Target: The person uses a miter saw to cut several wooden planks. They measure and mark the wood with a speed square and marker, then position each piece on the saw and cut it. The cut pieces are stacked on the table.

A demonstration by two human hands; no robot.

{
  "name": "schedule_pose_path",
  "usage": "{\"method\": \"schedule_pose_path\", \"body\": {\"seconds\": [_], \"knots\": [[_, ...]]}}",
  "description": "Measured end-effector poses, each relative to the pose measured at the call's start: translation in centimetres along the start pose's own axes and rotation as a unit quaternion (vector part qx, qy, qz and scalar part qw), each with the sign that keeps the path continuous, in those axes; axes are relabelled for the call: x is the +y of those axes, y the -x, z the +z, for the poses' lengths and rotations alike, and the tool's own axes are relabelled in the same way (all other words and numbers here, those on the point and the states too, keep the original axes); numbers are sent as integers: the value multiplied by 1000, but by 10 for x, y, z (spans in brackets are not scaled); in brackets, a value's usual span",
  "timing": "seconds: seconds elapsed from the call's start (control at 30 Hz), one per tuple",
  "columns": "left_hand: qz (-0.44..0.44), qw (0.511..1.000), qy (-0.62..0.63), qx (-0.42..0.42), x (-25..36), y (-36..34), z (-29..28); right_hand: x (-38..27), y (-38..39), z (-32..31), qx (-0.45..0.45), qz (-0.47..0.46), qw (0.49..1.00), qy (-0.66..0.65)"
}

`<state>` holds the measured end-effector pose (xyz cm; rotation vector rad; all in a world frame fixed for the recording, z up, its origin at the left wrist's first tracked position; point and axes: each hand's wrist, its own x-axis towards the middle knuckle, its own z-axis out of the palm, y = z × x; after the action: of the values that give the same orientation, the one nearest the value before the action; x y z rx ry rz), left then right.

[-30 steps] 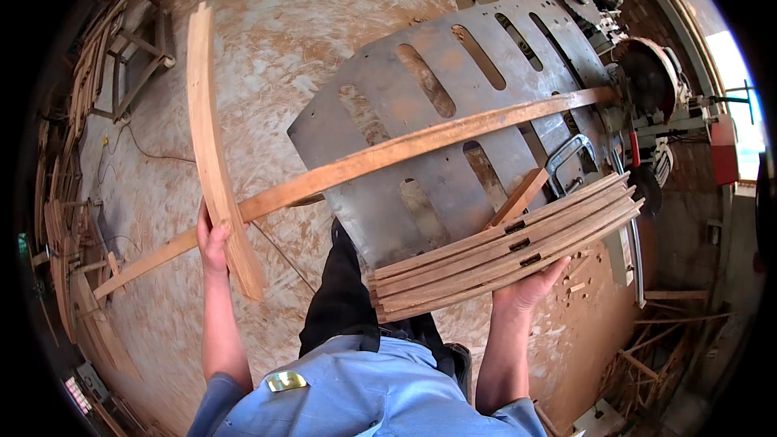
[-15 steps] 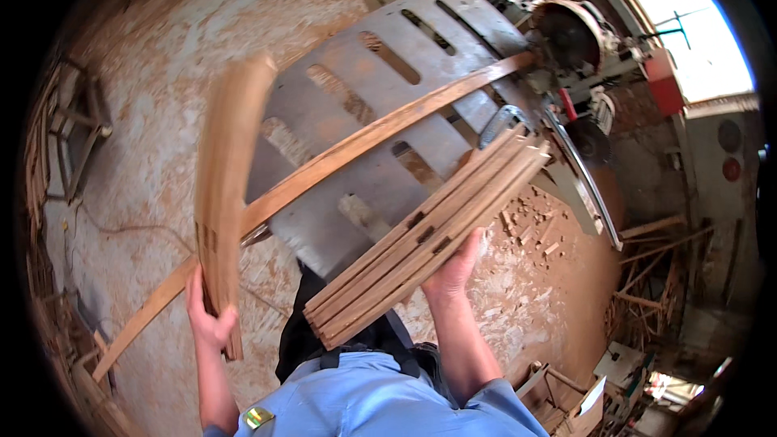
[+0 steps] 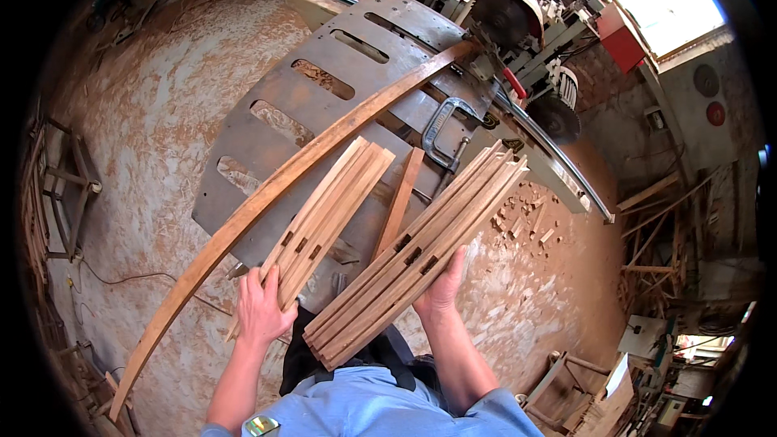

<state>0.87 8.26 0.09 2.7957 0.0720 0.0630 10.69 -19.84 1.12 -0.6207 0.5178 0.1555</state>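
Presently, the left hand (image 3: 261, 309) has its fingers closed around the lower end of a small bundle of pale, slotted, curved wooden slats (image 3: 328, 212), which fans toward 1 o'clock over the grey slotted steel machine desk (image 3: 267, 125). The right hand (image 3: 441, 287) supports a larger stack of similar mortised wooden slats (image 3: 421, 249) from beneath, fingers curled against its side. Judged stiff, moderately light, yet prone to sliding apart; grip near the lower third appears soundest. A long curved wooden rail (image 3: 275, 194) lies diagonally across the desk. The right palm is hidden beneath the stack; the saw machinery at 1 o'clock is indistinct.
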Motion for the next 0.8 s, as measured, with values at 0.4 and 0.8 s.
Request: {"method": "schedule_pose_path", "body": {"seconds": [0.4, 0.8], "knots": [[-101, 942, 320, 12, -9, 1, -60, 3, 2, 22, -4, -8, 1000, 16], [-27, 948, 309, -69, 85, -73, -75, 13, -1, 114, -160, 130, 960, 188]]}}
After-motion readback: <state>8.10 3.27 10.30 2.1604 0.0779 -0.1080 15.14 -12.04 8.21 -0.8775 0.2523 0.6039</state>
